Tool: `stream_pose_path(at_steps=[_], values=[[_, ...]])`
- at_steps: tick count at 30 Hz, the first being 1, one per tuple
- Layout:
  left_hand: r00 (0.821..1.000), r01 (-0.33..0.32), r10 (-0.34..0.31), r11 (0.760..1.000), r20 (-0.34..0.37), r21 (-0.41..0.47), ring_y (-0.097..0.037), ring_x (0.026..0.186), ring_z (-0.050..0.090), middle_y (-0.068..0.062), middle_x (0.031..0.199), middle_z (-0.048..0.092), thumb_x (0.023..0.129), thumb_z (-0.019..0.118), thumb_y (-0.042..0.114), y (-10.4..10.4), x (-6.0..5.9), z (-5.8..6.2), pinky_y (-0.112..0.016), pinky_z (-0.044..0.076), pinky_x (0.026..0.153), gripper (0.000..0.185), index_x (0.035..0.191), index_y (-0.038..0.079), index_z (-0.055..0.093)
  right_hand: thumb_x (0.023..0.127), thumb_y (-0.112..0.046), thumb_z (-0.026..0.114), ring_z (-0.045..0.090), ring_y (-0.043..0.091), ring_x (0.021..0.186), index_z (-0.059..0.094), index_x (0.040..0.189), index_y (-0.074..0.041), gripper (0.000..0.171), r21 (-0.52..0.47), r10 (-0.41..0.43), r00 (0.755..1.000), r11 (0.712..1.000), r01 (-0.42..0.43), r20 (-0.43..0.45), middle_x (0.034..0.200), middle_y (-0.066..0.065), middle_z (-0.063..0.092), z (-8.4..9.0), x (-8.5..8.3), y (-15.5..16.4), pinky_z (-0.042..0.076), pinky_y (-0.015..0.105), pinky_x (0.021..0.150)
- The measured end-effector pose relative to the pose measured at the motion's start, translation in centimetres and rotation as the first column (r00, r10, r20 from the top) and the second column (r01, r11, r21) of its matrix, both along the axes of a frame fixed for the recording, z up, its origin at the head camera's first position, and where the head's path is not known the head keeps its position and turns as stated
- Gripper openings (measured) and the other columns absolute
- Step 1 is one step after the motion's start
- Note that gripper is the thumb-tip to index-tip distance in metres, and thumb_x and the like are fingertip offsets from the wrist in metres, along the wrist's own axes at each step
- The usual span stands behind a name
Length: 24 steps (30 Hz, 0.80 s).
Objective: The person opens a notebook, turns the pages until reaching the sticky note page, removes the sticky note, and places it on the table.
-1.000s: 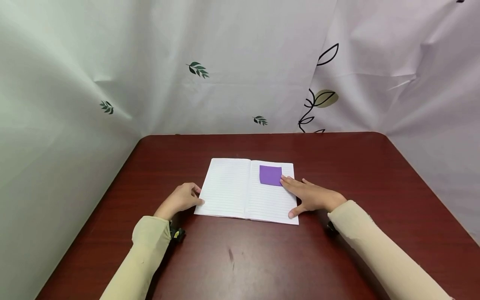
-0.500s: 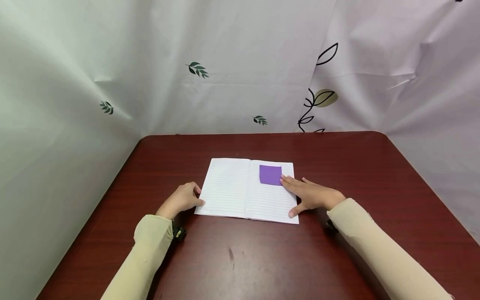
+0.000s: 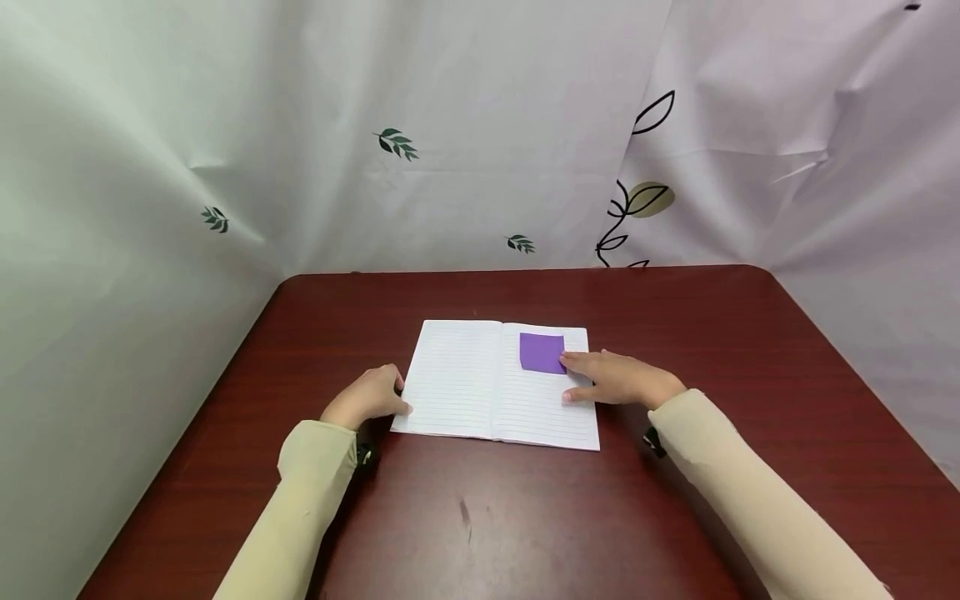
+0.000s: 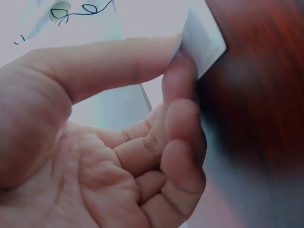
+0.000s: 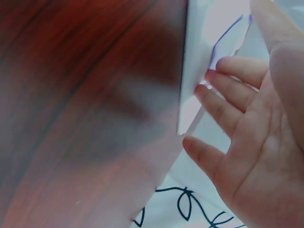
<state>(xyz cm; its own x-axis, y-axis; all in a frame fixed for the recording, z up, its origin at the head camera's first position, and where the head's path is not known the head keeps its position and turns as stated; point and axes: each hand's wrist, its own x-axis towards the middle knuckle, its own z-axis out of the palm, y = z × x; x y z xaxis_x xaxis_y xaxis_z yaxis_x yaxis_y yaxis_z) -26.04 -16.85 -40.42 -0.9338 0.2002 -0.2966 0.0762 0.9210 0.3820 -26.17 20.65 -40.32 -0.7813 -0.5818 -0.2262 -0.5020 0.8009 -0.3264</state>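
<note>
An open lined notebook [image 3: 455, 379] lies on the dark red table in the head view. A purple sticky note [image 3: 540, 352] is on the upper part of its right page. At the notebook's left edge, my left hand [image 3: 367, 396] pinches the paper, thumb on top and curled fingers beneath; the left wrist view shows the white page corner [image 4: 203, 40] between thumb and index finger. My right hand [image 3: 621, 378] reaches over the right page with its fingers extended, fingertips at the note's right edge. In the right wrist view the straight fingers [image 5: 235, 95] touch around the note's edge.
The table [image 3: 480, 517] has rounded far corners and a few dark scuffs in front of the notebook. A pale curtain [image 3: 450, 192] with leaf prints hangs behind it and along both sides.
My right thumb has moved up and inward on the page, closer to the fingers, and the right hand has turned slightly. My left hand keeps its grip on the notebook's edge.
</note>
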Motion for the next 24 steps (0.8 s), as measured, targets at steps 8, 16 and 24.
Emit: stream_pose_path(at_steps=[8,16,24], values=[[0.998,-0.014,0.011,0.999,0.056,0.05,-0.017,0.063,0.051,-0.004,0.068,0.054,0.077,0.076,0.014,-0.4,0.1,0.2,-0.028,0.041,0.058,0.021,0.077,0.004,0.058,0.093,-0.048,0.055,0.037,0.039,0.138,0.039,0.145,-0.003,0.07,0.059,-0.13,0.988,0.989,0.135,-0.082,0.148,0.02,0.041,0.1,-0.5,-2.7,0.03,0.054,0.11],[0.997,0.009,-0.014,0.998,0.071,0.062,-0.013,0.056,0.05,0.0,0.056,0.051,0.077,0.076,0.013,-0.5,0.4,0.4,-0.025,0.039,0.053,0.021,0.068,0.006,0.058,0.093,-0.048,0.056,0.042,0.036,0.135,0.047,0.14,0.0,0.067,0.033,-0.191,0.967,0.979,0.199,-0.17,0.145,0.02,0.046,0.2,-0.6,-6.1,0.038,0.053,0.106],[0.997,0.014,-0.02,0.997,0.073,0.081,-0.013,0.055,0.048,0.001,0.055,0.049,0.076,0.075,0.011,-0.7,0.2,0.4,-0.024,0.038,0.052,0.022,0.066,0.007,0.056,0.092,-0.046,0.058,0.052,0.036,0.123,0.05,0.133,0.007,0.068,0.06,-0.266,0.937,0.956,0.286,-0.226,0.137,0.022,0.052,0.7,-0.8,-8.9,0.046,0.049,0.097]])
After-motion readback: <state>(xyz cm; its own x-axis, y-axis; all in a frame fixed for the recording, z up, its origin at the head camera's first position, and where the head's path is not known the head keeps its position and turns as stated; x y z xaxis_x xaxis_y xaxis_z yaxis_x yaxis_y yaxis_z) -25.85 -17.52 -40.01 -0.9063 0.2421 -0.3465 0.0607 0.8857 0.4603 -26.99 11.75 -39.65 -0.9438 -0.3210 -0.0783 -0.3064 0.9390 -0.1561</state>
